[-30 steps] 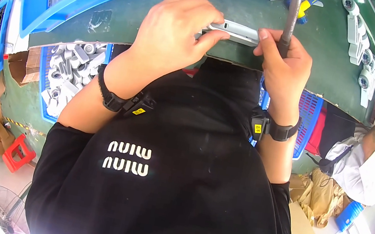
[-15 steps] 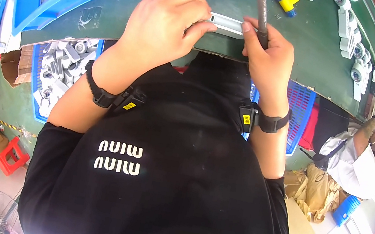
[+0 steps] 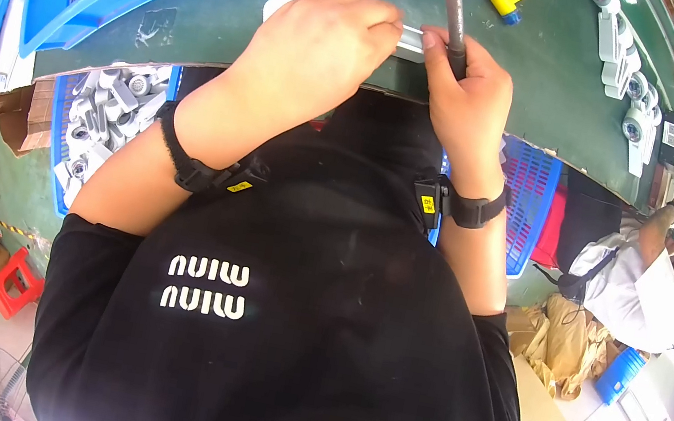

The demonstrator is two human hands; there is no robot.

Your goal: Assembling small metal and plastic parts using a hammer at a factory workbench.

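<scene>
My left hand (image 3: 326, 42) is over a long white part with a rounded end (image 3: 280, 6), fingers curled down on it and one finger lifted. Most of the part is under this hand. At its other end, the narrow channelled edge (image 3: 411, 41) is pinched between the thumb and fingers of my right hand (image 3: 471, 94). A grey metal rod (image 3: 452, 5) with a dark lower end runs down in front of my right fingers; whether they grip it too I cannot tell.
A blue tray (image 3: 135, 2) of grey flat pieces stands at the upper left of the green table. Beyond my right hand lies a yellow and blue hammer (image 3: 506, 2). White lamp-like parts (image 3: 620, 62) line the right side. Blue crates (image 3: 528, 199) sit below the table edge.
My left hand has turned over the white part and lifted a finger; the part's rounded end now shows beyond it. My right hand keeps its pinch. The whole view has shifted slightly.
</scene>
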